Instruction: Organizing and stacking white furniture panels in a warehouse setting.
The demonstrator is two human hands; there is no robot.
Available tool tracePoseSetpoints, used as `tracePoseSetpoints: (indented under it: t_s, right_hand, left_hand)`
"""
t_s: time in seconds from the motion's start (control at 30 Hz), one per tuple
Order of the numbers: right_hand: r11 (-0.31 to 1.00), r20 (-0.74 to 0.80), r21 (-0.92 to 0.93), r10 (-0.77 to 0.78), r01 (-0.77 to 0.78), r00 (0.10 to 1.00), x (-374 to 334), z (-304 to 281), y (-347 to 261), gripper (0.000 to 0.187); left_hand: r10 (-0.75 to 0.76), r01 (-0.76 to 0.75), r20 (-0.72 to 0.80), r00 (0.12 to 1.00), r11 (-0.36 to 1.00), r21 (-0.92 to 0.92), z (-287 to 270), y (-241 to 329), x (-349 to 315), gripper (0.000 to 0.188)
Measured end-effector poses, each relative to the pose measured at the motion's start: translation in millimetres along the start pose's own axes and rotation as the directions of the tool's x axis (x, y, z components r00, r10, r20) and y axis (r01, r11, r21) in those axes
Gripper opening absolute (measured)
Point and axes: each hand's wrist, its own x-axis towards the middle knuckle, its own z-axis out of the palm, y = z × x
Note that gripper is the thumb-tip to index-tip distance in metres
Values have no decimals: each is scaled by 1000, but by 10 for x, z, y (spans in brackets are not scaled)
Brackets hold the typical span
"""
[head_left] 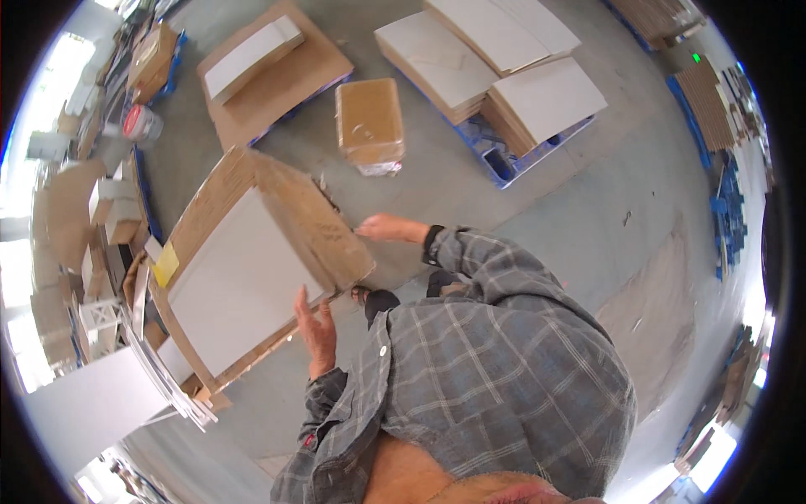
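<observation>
A large flat cardboard box (206, 198) lies opened in front of me, to the left. Inside it is a smooth white panel (235, 281). Along the right side a cardboard flap (323, 223) stands folded up and out, with packing tape on it. My right hand (392, 228) has its fingers curled at the flap's outer edge and appears to pinch it. Over the near right corner of the white panel, my left hand (316, 334) is raised with thumb and fingers apart, holding nothing. Whether its fingertips touch the panel is hard to tell.
Beyond the box stands a taped brown carton (369, 122). Stacked white boards (550, 101) rest on a blue pallet (501, 168) at the far right. Another white board stack (253, 57) lies on cardboard at the far left. White panels (101, 403) crowd the near left.
</observation>
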Motion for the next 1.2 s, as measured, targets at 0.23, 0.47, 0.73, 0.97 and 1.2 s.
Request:
tracePoseSetpoints:
  t_s: [0.23, 0.47, 0.73, 0.97, 1.2]
  right_hand:
    - [911, -466, 382, 337, -158, 818, -2463, -1474, 868, 63]
    - [775, -797, 386, 8, 500, 604, -3991, -1220, 1339, 52]
    - [640, -809, 588, 458, 495, 369, -4572, -1805, 1836, 52]
    - [642, -734, 674, 526, 366, 430, -4439, -3059, 1709, 49]
    - [616, -732, 681, 570, 396, 373, -4737, -3857, 1622, 46]
  left_hand:
    - [58, 62, 421, 905, 962, -266, 1403, 1236, 564, 48]
    - [464, -349, 572, 676, 886, -306, 2856, 1804, 1050, 48]
    - [525, -303, 765, 373, 848, -435, 4195, 2852, 1220, 49]
    - [270, 7, 876, 400, 955, -297, 4974, 3045, 1829, 48]
    - [387, -57, 724, 571, 899, -435, 5505, 3570, 2270, 36]
